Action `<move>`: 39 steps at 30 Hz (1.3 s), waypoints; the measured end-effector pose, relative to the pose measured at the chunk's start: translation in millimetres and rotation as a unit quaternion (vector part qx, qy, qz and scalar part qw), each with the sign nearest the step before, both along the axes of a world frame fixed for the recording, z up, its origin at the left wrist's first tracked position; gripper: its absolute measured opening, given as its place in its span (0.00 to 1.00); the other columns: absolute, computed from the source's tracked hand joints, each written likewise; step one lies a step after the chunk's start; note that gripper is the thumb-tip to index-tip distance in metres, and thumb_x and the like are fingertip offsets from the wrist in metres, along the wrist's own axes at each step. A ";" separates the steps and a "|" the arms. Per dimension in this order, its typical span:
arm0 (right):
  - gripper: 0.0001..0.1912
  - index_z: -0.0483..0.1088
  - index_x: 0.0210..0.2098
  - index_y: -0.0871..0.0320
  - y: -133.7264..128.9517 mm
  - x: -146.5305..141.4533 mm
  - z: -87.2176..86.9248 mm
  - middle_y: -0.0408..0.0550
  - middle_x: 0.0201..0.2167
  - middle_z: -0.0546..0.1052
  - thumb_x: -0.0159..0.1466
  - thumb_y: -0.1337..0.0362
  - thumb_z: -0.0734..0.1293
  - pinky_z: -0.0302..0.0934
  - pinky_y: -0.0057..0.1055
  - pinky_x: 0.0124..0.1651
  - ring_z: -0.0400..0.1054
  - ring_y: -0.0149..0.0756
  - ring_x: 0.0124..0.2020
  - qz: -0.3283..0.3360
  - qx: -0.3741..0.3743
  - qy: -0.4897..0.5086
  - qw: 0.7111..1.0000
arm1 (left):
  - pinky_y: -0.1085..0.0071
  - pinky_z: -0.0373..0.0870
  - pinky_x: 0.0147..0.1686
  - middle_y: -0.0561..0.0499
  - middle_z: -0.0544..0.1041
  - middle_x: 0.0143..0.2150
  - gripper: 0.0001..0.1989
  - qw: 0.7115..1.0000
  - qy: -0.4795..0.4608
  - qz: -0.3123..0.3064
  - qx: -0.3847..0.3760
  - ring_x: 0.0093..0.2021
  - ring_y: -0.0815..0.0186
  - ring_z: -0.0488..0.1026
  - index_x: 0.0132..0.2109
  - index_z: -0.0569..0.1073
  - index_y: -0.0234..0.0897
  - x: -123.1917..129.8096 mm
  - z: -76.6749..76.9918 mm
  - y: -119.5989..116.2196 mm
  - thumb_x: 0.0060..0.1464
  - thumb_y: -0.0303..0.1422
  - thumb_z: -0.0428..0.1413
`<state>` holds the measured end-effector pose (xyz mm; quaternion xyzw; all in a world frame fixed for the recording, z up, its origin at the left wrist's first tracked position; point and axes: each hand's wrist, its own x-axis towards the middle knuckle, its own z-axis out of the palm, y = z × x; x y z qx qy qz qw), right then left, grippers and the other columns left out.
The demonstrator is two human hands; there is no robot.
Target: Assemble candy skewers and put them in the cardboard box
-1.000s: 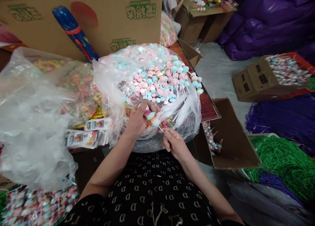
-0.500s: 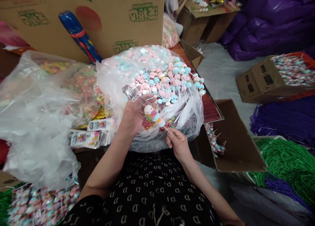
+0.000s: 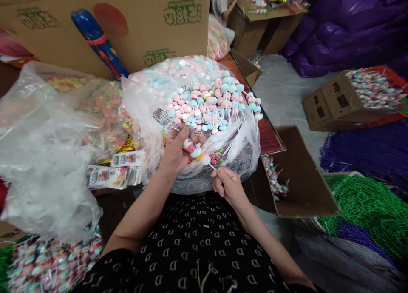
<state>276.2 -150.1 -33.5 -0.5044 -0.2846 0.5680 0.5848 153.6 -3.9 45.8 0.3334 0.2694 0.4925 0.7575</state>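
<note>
Fingers of the right hand (image 3: 228, 184) pinch the bare white end of a candy stick (image 3: 197, 154), thumb and forefinger pressed together on it. Pink, white and blue candy pieces are threaded along that stick, and its upper end sits in the curled fingers of the left hand (image 3: 174, 155), with the thumb raised beside it. Both hands are over the near edge of a clear plastic bag (image 3: 140, 131) packed with more pink and blue candy sticks (image 3: 204, 103), and the bag rests on a dark red bench (image 3: 270, 137). Just left of it lie a second clear bag (image 3: 41, 165), colourful ring candies (image 3: 106, 118) and a stack of printed paper packets (image 3: 106, 177). To the right, an open cardboard box (image 3: 302, 182) holds a few candy sticks (image 3: 273, 178). Farther right are heaps of green beads (image 3: 366, 212) and purple beads (image 3: 360, 152). A co-worker (image 3: 219, 1) is at the far end, beside another cardboard box (image 3: 248, 33).
</note>
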 end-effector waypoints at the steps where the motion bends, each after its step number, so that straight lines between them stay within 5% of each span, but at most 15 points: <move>1: 0.24 0.75 0.32 0.57 2.1 -1.5 0.8 0.30 0.07 0.60 0.67 0.42 0.67 0.57 0.26 0.21 0.48 0.24 0.09 0.018 -0.004 0.024 1.000 | 0.67 0.78 0.43 0.55 0.72 0.25 0.13 1.000 0.002 -0.004 0.000 0.29 0.69 0.75 0.32 0.75 0.37 0.3 -0.3 -1.5 0.59 0.39 0.66; 9: 0.21 0.77 0.37 0.57 9.3 -4.7 4.5 0.39 0.22 0.76 0.60 0.44 0.74 0.55 0.26 0.23 0.61 0.25 0.17 0.029 -0.020 -0.051 0.998 | 0.67 0.77 0.44 0.55 0.74 0.28 0.14 0.999 0.039 -0.002 0.003 0.32 0.67 0.77 0.34 0.77 0.38 6.8 -11.1 -13.1 0.54 0.43 0.68; 16: 0.23 0.74 0.33 0.56 13.5 -6.0 6.2 0.38 0.19 0.72 0.62 0.41 0.71 0.46 0.25 0.19 0.53 0.23 0.13 0.012 -0.033 -0.068 0.997 | 0.62 0.78 0.43 0.53 0.75 0.27 0.17 0.999 0.035 -0.040 0.003 0.33 0.63 0.79 0.31 0.76 0.38 9.6 -19.8 -23.9 0.52 0.46 0.69; 20: 0.24 0.74 0.30 0.56 18.2 -4.3 5.9 0.40 0.22 0.74 0.62 0.40 0.71 0.53 0.26 0.23 0.58 0.25 0.17 0.009 -0.005 -0.085 0.996 | 0.61 0.78 0.44 0.53 0.79 0.28 0.20 0.999 0.031 -0.032 -0.009 0.35 0.61 0.80 0.42 0.79 0.40 4.6 -12.4 -18.3 0.51 0.50 0.68; 26: 0.25 0.73 0.28 0.56 23.6 -2.0 8.9 0.42 0.23 0.75 0.61 0.38 0.71 0.55 0.28 0.25 0.60 0.27 0.18 0.025 0.006 -0.097 0.995 | 0.60 0.78 0.46 0.51 0.79 0.27 0.21 0.998 0.057 -0.041 0.006 0.36 0.60 0.80 0.33 0.77 0.39 10.2 -7.2 -22.6 0.53 0.53 0.67; 31: 0.28 0.73 0.26 0.57 21.8 0.5 7.1 0.41 0.21 0.72 0.60 0.36 0.71 0.52 0.27 0.25 0.58 0.26 0.18 0.019 0.000 -0.090 0.996 | 0.62 0.79 0.42 0.50 0.84 0.36 0.23 0.997 0.044 -0.057 0.000 0.37 0.61 0.80 0.48 0.79 0.43 4.6 -1.3 -23.7 0.53 0.53 0.67; 35: 0.29 0.73 0.25 0.56 19.0 2.7 2.4 0.39 0.17 0.67 0.59 0.35 0.71 0.51 0.27 0.24 0.54 0.26 0.17 0.009 -0.007 -0.092 0.996 | 0.67 0.78 0.43 0.49 0.84 0.37 0.19 0.997 0.066 -0.002 0.029 0.37 0.65 0.80 0.41 0.82 0.38 -5.5 3.2 -14.5 0.54 0.49 0.68; 39: 0.25 0.78 0.27 0.56 16.8 5.3 -1.6 0.42 0.22 0.73 0.59 0.39 0.73 0.57 0.29 0.28 0.60 0.30 0.23 -0.056 0.001 -0.132 0.990 | 0.74 0.78 0.41 0.51 0.83 0.33 0.18 0.992 0.074 0.103 -0.004 0.35 0.69 0.79 0.35 0.84 0.35 -15.8 3.4 -0.8 0.39 0.41 0.77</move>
